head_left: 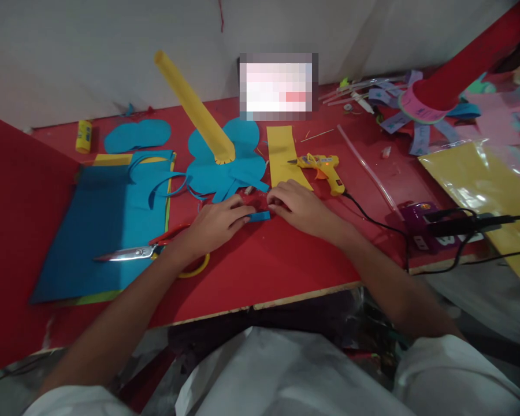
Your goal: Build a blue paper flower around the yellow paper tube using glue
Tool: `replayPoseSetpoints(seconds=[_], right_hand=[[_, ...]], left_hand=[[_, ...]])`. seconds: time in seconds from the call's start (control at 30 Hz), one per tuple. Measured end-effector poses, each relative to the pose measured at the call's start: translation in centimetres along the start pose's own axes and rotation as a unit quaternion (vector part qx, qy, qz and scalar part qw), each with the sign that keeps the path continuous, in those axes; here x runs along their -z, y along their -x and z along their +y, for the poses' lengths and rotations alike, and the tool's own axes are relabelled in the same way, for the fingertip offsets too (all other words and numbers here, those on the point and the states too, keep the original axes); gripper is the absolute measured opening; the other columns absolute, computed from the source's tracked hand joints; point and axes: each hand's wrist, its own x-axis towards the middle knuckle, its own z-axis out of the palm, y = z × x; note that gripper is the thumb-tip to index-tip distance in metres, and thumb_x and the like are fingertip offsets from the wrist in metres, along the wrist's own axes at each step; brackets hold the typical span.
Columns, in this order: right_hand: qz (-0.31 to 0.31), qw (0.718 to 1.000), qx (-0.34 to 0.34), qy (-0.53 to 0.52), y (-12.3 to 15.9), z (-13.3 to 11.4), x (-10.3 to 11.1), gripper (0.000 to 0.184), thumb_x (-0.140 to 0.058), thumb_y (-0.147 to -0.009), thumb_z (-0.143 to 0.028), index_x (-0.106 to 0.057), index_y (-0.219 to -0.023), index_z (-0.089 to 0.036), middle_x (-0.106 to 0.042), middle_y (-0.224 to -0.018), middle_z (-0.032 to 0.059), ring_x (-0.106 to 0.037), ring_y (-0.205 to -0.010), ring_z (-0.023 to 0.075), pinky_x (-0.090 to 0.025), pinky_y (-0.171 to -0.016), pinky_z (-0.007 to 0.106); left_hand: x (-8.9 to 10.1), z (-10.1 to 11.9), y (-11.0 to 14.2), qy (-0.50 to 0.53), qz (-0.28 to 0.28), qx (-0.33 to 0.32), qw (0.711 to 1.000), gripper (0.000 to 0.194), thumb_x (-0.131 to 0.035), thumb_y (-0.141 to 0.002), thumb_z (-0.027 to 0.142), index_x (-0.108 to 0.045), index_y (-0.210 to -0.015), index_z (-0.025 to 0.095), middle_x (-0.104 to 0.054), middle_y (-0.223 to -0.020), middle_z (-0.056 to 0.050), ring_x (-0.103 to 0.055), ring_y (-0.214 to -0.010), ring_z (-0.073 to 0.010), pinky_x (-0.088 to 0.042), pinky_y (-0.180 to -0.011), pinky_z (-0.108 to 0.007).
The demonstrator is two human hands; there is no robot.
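Note:
My left hand (219, 222) and my right hand (297, 207) meet on the red table (260, 266), fingers curled together. Between their fingertips lies a small blue paper strip (260, 216), and both hands pinch it against the tabletop. Just beyond the hands lies a blue paper flower shape (227, 167) with a yellow paper tube (195, 110) standing tilted out of its middle. A yellow glue gun (323, 167) rests right of the flower, close to my right hand.
Scissors (134, 252) lie on blue paper sheets (99, 225) at the left. A yellow paper strip (283, 156), a glue stick (84, 136), a power strip (420, 222) with black cables, a wrapped yellow sheet (481, 179) and paper scraps at the back right.

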Motion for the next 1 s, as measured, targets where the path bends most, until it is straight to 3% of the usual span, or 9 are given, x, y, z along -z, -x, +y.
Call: replayPoseSetpoints(seconds=[0.3, 0.53, 0.7, 1.0], right_hand=[[-0.011, 1.0, -0.003, 0.004, 0.03, -0.32, 0.23, 0.017, -0.048, -0.106, -0.026, -0.062, -0.099, -0.021, -0.065, -0.102, 0.0093, -0.053, -0.097, 0.0264, -0.039, -0.085, 0.04], [-0.009, 0.999, 0.003, -0.039, 0.04, -0.07, 0.22, 0.02, -0.047, -0.106, -0.028, -0.061, -0.094, -0.022, -0.064, -0.098, 0.0088, -0.056, -0.096, 0.0258, -0.04, -0.084, 0.039], [-0.024, 0.997, -0.004, -0.079, 0.16, -0.01, 0.28, 0.008, -0.06, -0.099, -0.025, -0.06, -0.091, -0.022, -0.064, -0.094, 0.0063, -0.057, -0.09, 0.0223, -0.041, -0.079, 0.035], [-0.025, 0.996, -0.022, -0.087, 0.08, 0.14, -0.33, 0.006, -0.059, -0.096, -0.019, -0.059, -0.091, -0.021, -0.064, -0.092, 0.0047, -0.056, -0.086, 0.0201, -0.039, -0.076, 0.033]], left_hand=[[-0.08, 0.39, 0.08, -0.059, -0.003, 0.003, 0.998, 0.04, -0.047, -0.108, 0.029, -0.065, -0.143, 0.033, -0.066, -0.134, -0.009, -0.068, -0.102, -0.024, -0.041, -0.057, -0.029], [-0.15, 0.33, 0.0, -0.038, 0.005, 0.014, 0.999, 0.023, -0.052, -0.107, 0.034, -0.07, -0.121, 0.026, -0.069, -0.123, -0.009, -0.068, -0.095, -0.0238, -0.038, -0.056, -0.03], [-0.03, 0.59, -0.13, -0.041, 0.0, 0.022, 0.999, 0.021, -0.053, -0.107, 0.033, -0.069, -0.118, 0.025, -0.069, -0.119, -0.009, -0.067, -0.091, -0.0228, -0.037, -0.057, -0.03], [-0.24, 0.5, -0.03, -0.058, 0.01, 0.014, 0.998, 0.021, -0.053, -0.107, 0.035, -0.07, -0.116, 0.025, -0.069, -0.118, -0.007, -0.067, -0.092, -0.0227, -0.034, -0.056, -0.032]])
